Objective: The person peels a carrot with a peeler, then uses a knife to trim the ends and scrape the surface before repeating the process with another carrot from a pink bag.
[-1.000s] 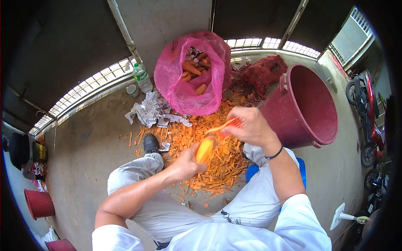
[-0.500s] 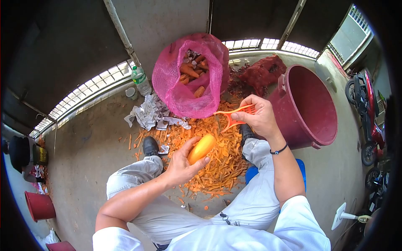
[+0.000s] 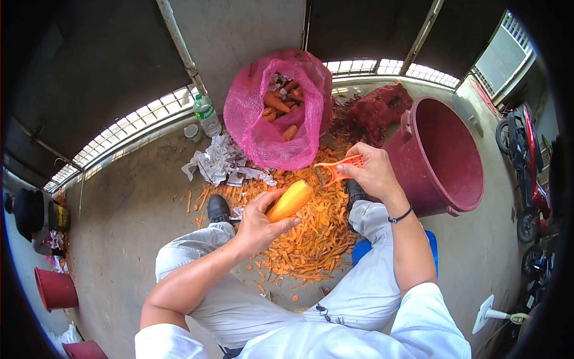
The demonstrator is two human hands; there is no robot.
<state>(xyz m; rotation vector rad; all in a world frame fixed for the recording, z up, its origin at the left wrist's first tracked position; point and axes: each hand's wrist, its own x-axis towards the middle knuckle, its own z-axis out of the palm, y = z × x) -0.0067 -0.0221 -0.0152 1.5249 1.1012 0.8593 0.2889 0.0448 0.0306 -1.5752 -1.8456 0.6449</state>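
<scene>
In my left hand (image 3: 263, 224) lies a peeled carrot (image 3: 291, 201), smooth and bright orange, its blunt end tilted up to the right. The fingers curl around its lower part. An orange Y-shaped peeler (image 3: 338, 169) is gripped by its handle in my right hand (image 3: 369, 172), a short way right of and above the carrot, not touching it. A large heap of carrot peelings (image 3: 311, 239) covers the floor below, between my shoes. Beyond it stands a pink mesh sack (image 3: 287, 152), open, with unpeeled carrots (image 3: 276, 103) inside.
A big maroon tub (image 3: 412, 170) stands at the right beside a crumpled red mesh sack (image 3: 379, 110). Crumpled paper (image 3: 216, 158), a plastic bottle (image 3: 207, 116) and a small cup (image 3: 192, 133) sit left of the pink sack. Motorcycles (image 3: 523, 167) are parked far right.
My right hand has lowered slightly, and the peeler has turned and come nearer the carrot's upper end. The carrot has tilted a little to the right in my left hand.
</scene>
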